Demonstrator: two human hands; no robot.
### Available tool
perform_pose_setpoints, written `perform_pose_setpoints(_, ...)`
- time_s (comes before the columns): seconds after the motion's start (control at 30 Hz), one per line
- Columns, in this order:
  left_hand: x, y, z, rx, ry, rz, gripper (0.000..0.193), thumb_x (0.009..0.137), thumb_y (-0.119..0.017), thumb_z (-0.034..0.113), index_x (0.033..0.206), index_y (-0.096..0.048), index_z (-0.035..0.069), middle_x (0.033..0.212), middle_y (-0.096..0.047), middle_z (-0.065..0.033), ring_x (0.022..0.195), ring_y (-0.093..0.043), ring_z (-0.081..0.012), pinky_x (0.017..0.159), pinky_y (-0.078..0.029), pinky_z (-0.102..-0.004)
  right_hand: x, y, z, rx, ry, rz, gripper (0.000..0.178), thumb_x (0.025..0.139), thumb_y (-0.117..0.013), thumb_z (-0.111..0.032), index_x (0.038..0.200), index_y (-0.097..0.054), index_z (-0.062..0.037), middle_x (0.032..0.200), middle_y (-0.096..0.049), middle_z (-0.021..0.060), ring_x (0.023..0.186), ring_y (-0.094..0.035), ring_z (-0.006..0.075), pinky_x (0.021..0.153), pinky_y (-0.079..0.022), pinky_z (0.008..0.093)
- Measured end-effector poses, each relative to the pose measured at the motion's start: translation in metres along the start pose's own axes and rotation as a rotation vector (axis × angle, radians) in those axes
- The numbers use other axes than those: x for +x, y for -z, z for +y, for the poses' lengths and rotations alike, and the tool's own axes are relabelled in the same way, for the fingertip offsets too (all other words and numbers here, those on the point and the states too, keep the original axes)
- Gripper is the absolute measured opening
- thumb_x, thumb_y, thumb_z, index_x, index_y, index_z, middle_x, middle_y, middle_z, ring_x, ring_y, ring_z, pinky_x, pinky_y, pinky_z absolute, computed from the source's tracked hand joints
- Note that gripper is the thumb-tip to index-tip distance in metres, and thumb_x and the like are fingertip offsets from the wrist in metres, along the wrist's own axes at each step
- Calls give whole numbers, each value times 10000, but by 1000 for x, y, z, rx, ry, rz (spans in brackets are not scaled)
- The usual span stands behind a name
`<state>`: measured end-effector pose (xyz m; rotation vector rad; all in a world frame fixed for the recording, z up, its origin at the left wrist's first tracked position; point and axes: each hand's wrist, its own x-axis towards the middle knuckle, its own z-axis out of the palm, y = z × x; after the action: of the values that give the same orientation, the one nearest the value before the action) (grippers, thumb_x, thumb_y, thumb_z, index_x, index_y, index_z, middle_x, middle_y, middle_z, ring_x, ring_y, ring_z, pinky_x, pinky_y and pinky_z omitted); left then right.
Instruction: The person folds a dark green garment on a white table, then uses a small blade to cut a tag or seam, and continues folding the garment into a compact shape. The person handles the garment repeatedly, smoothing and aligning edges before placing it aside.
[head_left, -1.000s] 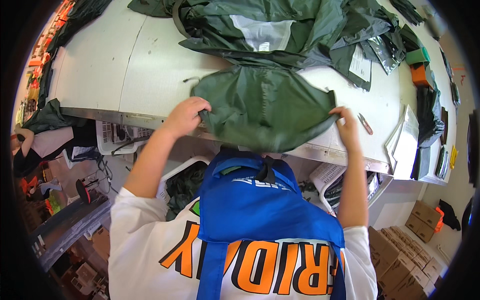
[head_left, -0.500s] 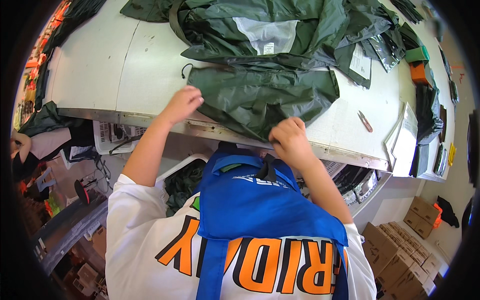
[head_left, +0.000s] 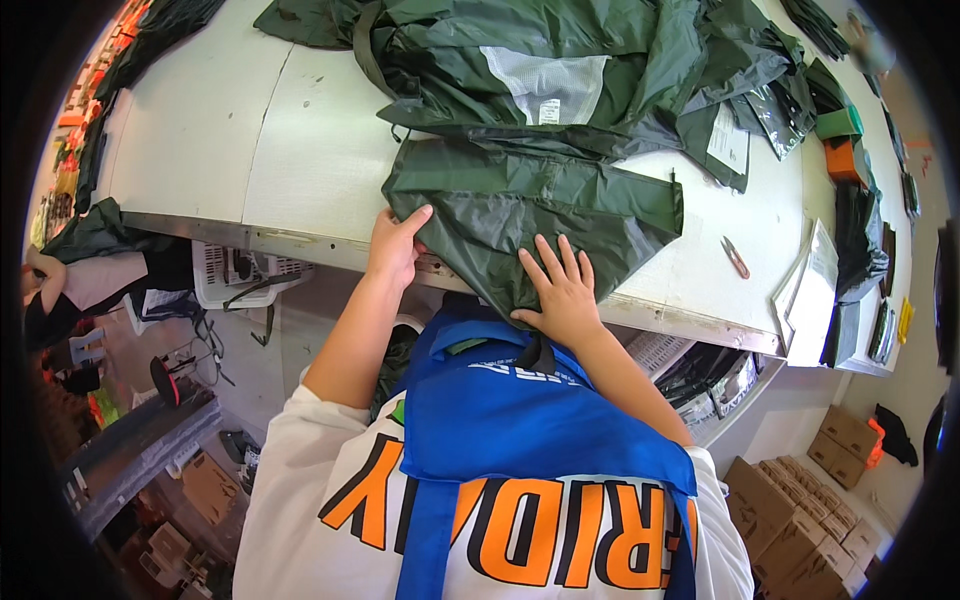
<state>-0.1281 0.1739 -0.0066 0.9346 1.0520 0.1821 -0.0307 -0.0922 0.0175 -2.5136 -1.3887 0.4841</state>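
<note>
A dark green, thin, shiny fabric piece [head_left: 540, 210] lies folded at the table's front edge, its lower point hanging over. A short dark cord sticks out at each upper corner. My left hand [head_left: 396, 245] is at its left edge, the thumb over the cloth and the other fingers partly hidden beside and under it. On the lower part of the fabric my right hand [head_left: 562, 292] lies flat with spread fingers. Just behind is a larger heap of the same green cloth, a garment [head_left: 440, 65] with a white mesh panel [head_left: 550, 80] and a small label.
Thread snips [head_left: 737, 258] lie on the white table [head_left: 310, 150] to the right, near some papers [head_left: 805, 295]. Farther right are a green roll [head_left: 840, 122] and dark folded goods. Below the table edge are white baskets [head_left: 225, 275]; cardboard boxes [head_left: 800, 510] stand at lower right.
My left hand has shifted right and down to the fabric's left edge. My right hand has gone from curled fingers to lying flat with fingers spread, slightly lower.
</note>
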Motion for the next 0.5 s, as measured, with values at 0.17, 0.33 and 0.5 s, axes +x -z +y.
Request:
perform_pose_setpoints(0.17, -79, -73, 12, 564, -822, -98, 454, 817, -637, 65, 1239, -479, 13, 1109, -581, -155, 1029, -582, -276, 888, -473, -392, -13, 1, 4, -15, 12, -26, 851, 674, -754, -489, 1403, -411, -213, 1489, -328, 48, 1405, -225, 306, 1103, -154, 574)
perform_pose_setpoints(0.33, -57, -151, -14, 1366, -739, -447, 638, 814, -654, 331, 1352, -436, 68, 1255, -491, -169, 1096, -487, -384, 869, -439, -482, -16, -2, 13, 124, 56, 21, 652, 716, -732, -381, 1273, -529, -110, 1297, -493, 147, 1327, -334, 349, 1107, -182, 537)
perform_pose_setpoints(0.5, -27, -136, -16, 1619, -946, -493, 648, 809, -638, 400, 1387, -444, 181, 1445, -317, -163, 1299, -327, -415, 1062, -287, -513, -34, -1, 57, 104, -366, 583, 672, 705, -752, -127, 1305, -461, -38, 1257, -512, 190, 1194, -452, 382, 1014, -363, 457)
